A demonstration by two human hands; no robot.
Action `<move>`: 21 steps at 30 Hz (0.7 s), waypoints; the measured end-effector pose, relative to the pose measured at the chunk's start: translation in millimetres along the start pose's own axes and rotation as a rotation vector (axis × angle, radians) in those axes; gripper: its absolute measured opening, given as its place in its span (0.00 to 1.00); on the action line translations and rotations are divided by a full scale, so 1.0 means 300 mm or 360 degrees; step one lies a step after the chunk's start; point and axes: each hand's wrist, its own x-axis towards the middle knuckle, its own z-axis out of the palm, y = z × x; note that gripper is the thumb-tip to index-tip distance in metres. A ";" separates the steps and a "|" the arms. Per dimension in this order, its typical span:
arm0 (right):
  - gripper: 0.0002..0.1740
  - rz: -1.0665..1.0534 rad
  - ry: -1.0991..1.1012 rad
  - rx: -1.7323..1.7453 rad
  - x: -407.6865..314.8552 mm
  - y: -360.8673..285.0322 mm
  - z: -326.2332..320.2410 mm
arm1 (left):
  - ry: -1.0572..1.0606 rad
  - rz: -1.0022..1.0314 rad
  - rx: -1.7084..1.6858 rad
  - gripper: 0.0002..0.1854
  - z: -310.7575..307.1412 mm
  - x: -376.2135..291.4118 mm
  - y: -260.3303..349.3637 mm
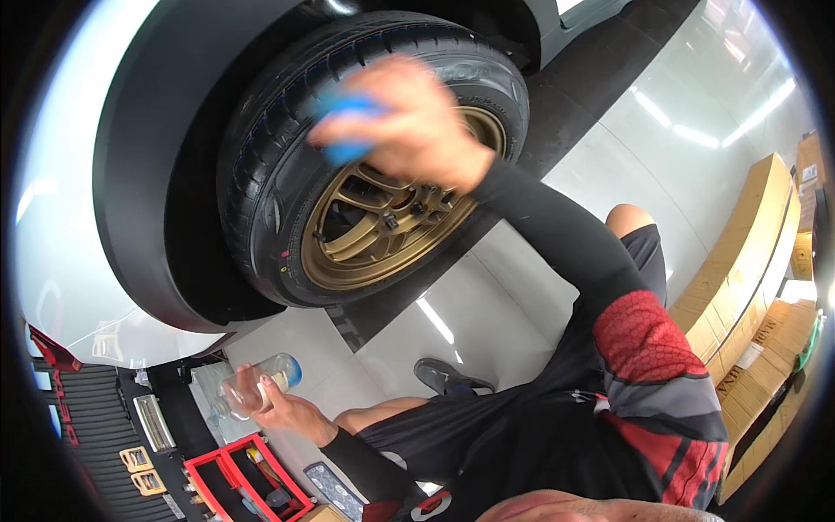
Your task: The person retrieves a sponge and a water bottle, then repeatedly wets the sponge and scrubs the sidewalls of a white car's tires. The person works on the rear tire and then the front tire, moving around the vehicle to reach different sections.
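My right hand (417, 124) is blurred and grips a blue sponge or pad (352, 147) against or just over the sidewall of a black car tyre (261, 215); contact is hard to tell. The tyre sits on a bronze multi-spoke alloy wheel (355, 245), and lug nuts show near the hub. Low on the left, my left hand (280, 408) is wrapped around a clear bottle (238, 391) with a blue end (293, 372), held away from the wheel. Part of the bottle is hidden by the fingers.
A dark wheel arch (137, 163) on a white car body (59, 215) curves around the tyre. A red-framed open organiser (225, 466) stands at lower left. Long cardboard boxes (734, 241) lie on the right. My shoe (450, 377) rests on glossy floor tiles (509, 280).
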 end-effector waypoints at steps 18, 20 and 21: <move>0.40 0.0471 0.0300 -0.0825 -0.815 0.424 -0.105 | -0.0074 0.0158 0.0125 0.30 -0.082 0.030 -0.082; 0.46 0.0853 0.0351 -0.0865 -1.002 0.412 -0.018 | -0.0013 0.0171 0.0170 0.32 -0.112 0.016 -0.069; 0.48 0.1021 0.0402 -0.0905 -1.082 0.401 0.030 | -0.0076 0.0187 0.0152 0.32 -0.133 0.008 -0.060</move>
